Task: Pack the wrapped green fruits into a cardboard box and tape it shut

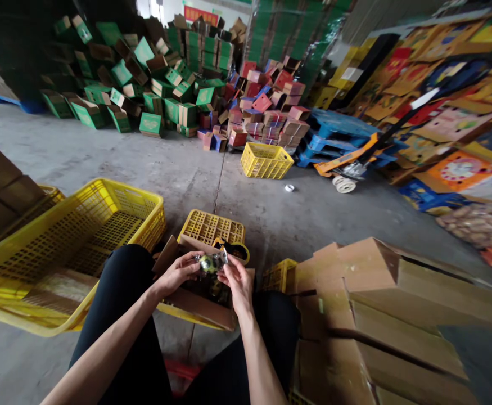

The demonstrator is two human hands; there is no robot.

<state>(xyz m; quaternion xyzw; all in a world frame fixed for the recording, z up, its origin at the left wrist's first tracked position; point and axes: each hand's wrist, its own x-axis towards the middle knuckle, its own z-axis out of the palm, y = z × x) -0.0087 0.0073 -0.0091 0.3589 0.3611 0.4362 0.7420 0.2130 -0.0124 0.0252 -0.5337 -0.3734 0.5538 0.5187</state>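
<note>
Both ends of a clear packet (210, 263) are pinched, one by the left hand (180, 275), the other by the right hand (237, 282), fingertips closed narrowly on the film. It hangs above an open carton (206, 308) between the knees (130, 270), its contents too small to name. Slick film could slip from a fingertip hold, I'd judge, and a hard pull might split it. On the far side, a yellow-and-black tool (240, 251) sits near the right fingers; a careless swing could knock it. Near right, a wide reach might nudge the stacked cartons (372, 275).
</note>
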